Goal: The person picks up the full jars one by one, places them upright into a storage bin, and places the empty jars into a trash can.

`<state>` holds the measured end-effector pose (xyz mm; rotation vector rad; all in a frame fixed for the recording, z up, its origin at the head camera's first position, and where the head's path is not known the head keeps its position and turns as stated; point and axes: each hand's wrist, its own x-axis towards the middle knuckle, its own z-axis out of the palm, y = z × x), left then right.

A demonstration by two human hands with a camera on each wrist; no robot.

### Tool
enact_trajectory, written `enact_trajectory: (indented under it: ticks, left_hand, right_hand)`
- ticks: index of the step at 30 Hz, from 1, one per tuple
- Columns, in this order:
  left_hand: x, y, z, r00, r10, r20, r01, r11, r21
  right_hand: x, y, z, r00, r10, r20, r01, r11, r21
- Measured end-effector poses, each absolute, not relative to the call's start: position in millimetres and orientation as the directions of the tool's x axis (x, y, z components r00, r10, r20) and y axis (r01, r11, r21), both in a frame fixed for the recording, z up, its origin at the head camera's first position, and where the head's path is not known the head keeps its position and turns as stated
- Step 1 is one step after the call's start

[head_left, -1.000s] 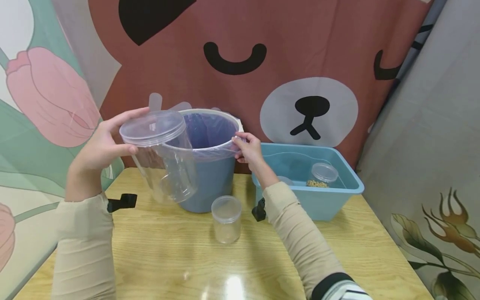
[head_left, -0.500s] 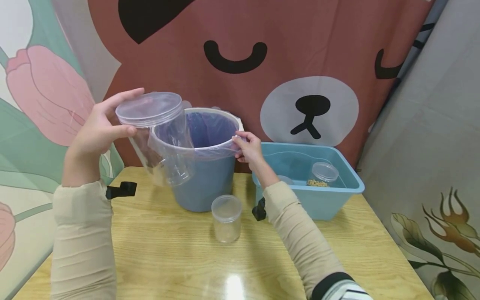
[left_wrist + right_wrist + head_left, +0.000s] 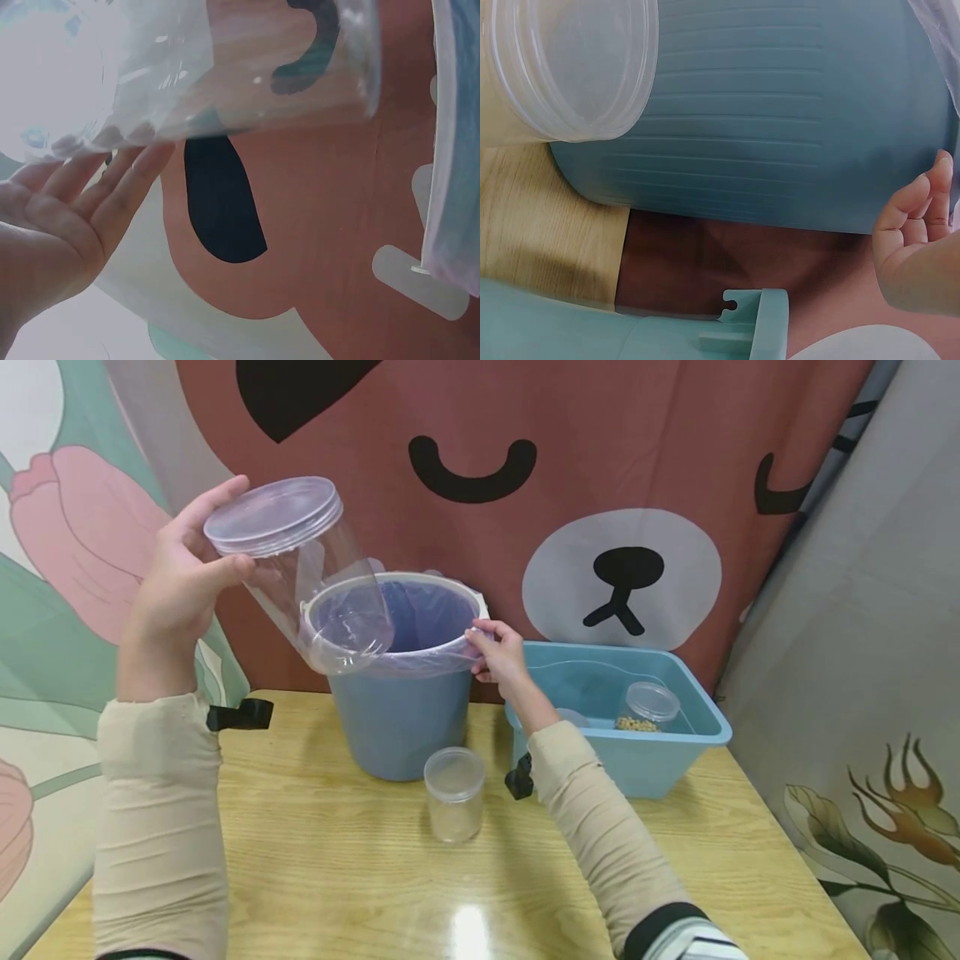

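Note:
My left hand [image 3: 176, 572] grips a large clear plastic jar [image 3: 307, 572] around its lidded top. The jar leans with its base lower, to the right, and overlaps the left rim of the blue trash bin [image 3: 397, 727] in the head view; whether it touches the rim I cannot tell. In the left wrist view the fingers [image 3: 127, 169] lie against the lid end. A purple translucent bin liner [image 3: 435, 610] lines the bin and folds over its white rim. My right hand [image 3: 498, 660] pinches the liner at the right side of the rim.
A small lidded clear jar [image 3: 454, 797] stands upright on the wooden table [image 3: 337, 868] before the bin. To the right, a light blue tub [image 3: 637, 760] holds a lidded jar [image 3: 651, 703] with yellowish grains. A printed bear curtain [image 3: 637, 427] hangs close behind.
My left hand has raised the large jar and moved it slightly left, tilting it more; its base has risen to the bin's rim level. The right hand stays on the liner.

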<state>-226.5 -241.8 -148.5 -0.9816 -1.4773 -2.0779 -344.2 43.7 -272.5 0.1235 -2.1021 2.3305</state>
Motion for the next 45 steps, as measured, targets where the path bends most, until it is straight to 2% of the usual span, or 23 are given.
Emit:
enact_trajectory:
  ticks: [5,10,24,30,35,38,45]
  left_hand:
    - [-229,-235,-146,-0.700,-0.013,0.714,0.670,-0.356,0.651]
    - [-233,-228,-144,-0.725,-0.079,0.684,0.677,-0.258,0.689]
    - [-252,-222,-161,-0.792,-0.047,0.609,0.609,-0.136,0.781]
    - [-263,-220,-171,-0.834,-0.069,0.547,0.542,0.080,0.837]
    - [-270,-219,-181,-0.849,-0.069,0.523,0.494,0.247,0.834]
    - [-274,-218,-188,-0.858,-0.061,0.510,0.471,0.306,0.828]
    - [-284,-220,-209,-0.877,-0.029,0.480,0.442,0.340,0.830]
  right_hand:
    - [-344,43,-272,-0.996,-0.055,0.063,-0.057,-0.104,-0.993]
    - [-344,43,-273,-0.997,-0.051,0.059,-0.054,-0.104,-0.993]
    - [-344,45,-274,-0.997,-0.050,0.060,-0.054,-0.101,-0.993]
    - [-344,46,-274,-0.997,-0.049,0.055,-0.050,-0.098,-0.994]
    - [-344,46,-275,-0.997,-0.050,0.057,-0.052,-0.099,-0.994]
    - [-344,45,-274,-0.997,-0.049,0.059,-0.054,-0.097,-0.994]
    - [-343,45,-274,-0.998,-0.045,0.052,-0.047,-0.101,-0.994]
